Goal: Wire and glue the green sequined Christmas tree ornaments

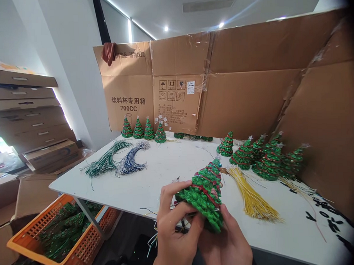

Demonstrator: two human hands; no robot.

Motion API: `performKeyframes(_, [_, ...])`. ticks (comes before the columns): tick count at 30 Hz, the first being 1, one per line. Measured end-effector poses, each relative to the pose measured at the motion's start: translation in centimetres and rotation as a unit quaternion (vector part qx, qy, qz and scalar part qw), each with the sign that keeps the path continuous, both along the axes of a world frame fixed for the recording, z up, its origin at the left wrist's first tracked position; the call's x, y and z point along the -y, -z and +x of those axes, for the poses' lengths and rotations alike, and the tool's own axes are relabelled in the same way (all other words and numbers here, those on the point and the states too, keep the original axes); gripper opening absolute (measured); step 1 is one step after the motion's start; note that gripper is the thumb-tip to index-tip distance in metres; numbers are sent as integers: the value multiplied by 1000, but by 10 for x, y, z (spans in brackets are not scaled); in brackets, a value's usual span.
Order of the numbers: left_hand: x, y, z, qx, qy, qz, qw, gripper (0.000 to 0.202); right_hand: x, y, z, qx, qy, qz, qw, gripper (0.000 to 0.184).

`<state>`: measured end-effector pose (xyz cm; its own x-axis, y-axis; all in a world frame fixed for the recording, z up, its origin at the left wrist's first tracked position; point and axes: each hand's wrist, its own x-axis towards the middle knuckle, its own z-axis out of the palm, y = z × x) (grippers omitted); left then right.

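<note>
Between my hands is a small green Christmas tree (201,190) with red garland and beads, held tilted over the table's front edge. My left hand (175,226) grips its base from the left, with the index finger along the lower edge and the thumb underneath. My right hand (228,243) holds the base from below and the right, its thumb against the side. Just right of the tree lies a bundle of yellow wires (251,195). Part of the base and several fingertips are hidden behind the tree and hands.
On the white table (172,160) lie green wires (104,161) and blue wires (132,158). Finished-looking trees stand at the back left (149,129) and right (267,158). Cardboard panels (246,98) wall the back. An orange crate (47,260) of green pieces sits below left.
</note>
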<state>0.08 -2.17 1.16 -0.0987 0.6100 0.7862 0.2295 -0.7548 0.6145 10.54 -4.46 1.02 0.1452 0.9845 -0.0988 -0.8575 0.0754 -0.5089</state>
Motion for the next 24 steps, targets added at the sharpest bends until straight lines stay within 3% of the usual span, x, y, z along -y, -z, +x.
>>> performKeyframes(4, [0, -1, 0, -8, -15, 17, 1000, 23, 3, -4, 0, -7, 3, -9, 1000, 55])
performKeyframes(12, [0, -3, -1, -22, -35, 50, 998, 19, 12, -28, -9, 6, 8, -16, 1000, 69])
performKeyframes(19, [-1, -8, -1, -26, -46, 84, 995, 21, 13, -31, -9, 30, -4, -10, 999, 66])
performKeyframes(24, [-1, -3, -2, -17, -12, 34, 999, 21, 12, -28, -8, 30, 5, -4, 1000, 63])
